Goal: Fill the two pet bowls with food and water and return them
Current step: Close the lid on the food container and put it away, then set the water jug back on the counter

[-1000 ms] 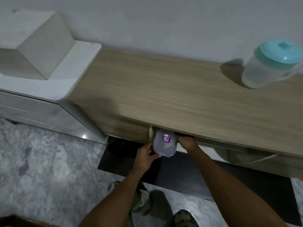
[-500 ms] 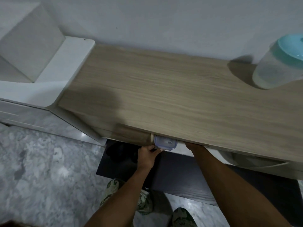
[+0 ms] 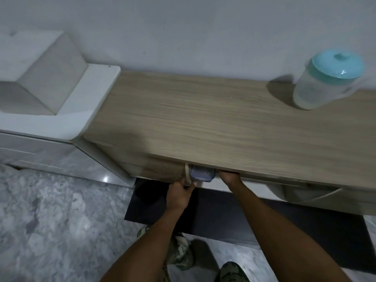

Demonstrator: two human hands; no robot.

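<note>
1. At far left we note a white cabinet unit (image 3: 67, 110) with a pale grey cube-shaped block (image 3: 40, 72) on its top; grey marbled floor (image 3: 50, 220) lies below.
2. Adjoining it on the right we record a long light-wood counter (image 3: 203, 119), its top set against a pale wall (image 3: 183, 27).
3. Our left hand (image 3: 180, 193) is closed around a thin cream-coloured edge (image 3: 187, 174) at the left side of the opening under the counter top. We cannot tell whether that edge is a door or a panel.
4. Just right of that edge sits a clear rectangular plastic container with a bluish lid (image 3: 201, 173), mostly tucked into the recess beneath the counter top; only its front end shows.
5. Our right hand (image 3: 228, 178) reaches into the same recess just beside the container; its fingers are hidden under the counter top, so we cannot tell its grip or whether it touches the container.
6. A black mat (image 3: 264, 224) lies on the floor below the counter.
7. At far right, on the counter top, stands a translucent plastic jug with a turquoise lid (image 3: 325, 80), well apart from both hands.
</note>
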